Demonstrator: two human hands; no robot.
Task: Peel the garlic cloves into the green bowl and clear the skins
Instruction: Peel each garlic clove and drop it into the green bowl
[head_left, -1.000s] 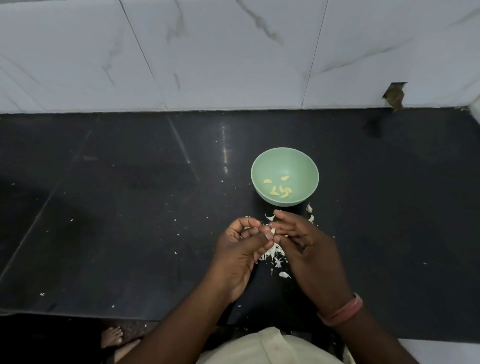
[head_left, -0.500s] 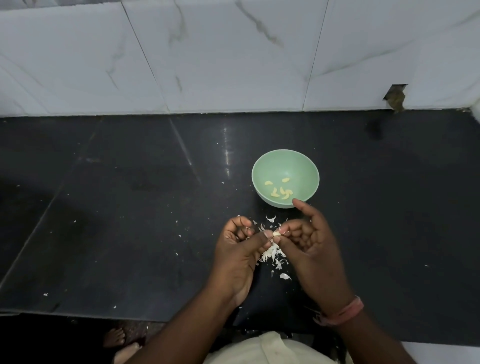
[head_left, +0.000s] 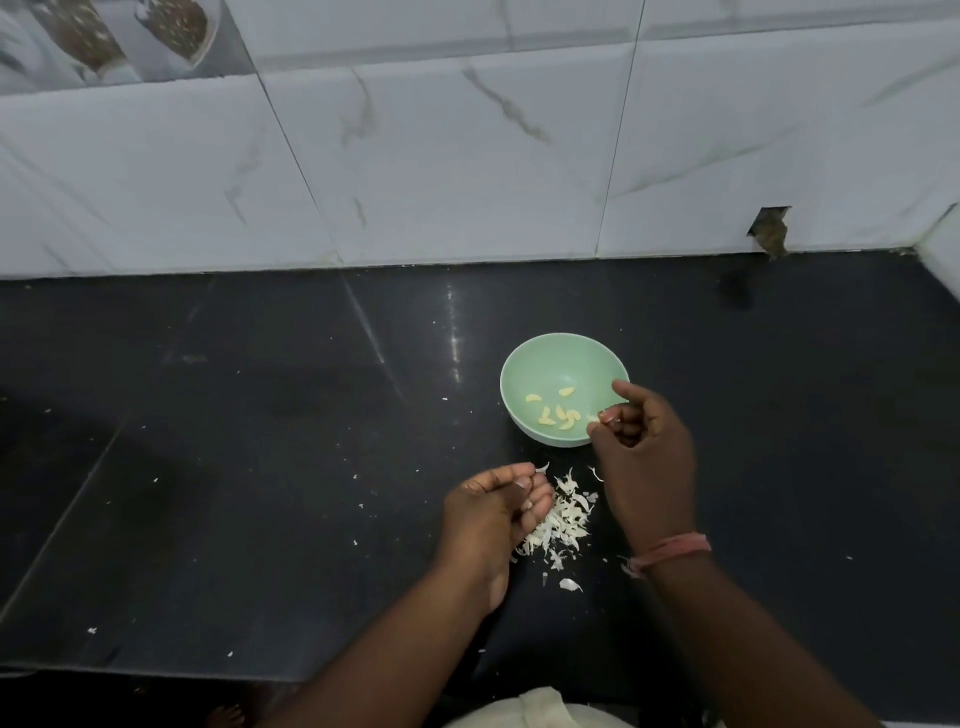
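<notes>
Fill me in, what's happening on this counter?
A person is peeling garlic by hand on a black counter. The right hand is at the near rim of the green bowl, pinching a small pale piece, probably a clove, over it. Several peeled cloves lie in the bowl. The left hand sits lower with fingers curled, beside a pile of skins on the counter; whether it holds anything cannot be told. The skins are not yet cleared.

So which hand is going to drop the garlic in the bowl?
Probably the right hand. It's already at the green bowl's rim, pinching a pale garlic clove over it. The left hand is farther back, beside the skin pile.
</notes>
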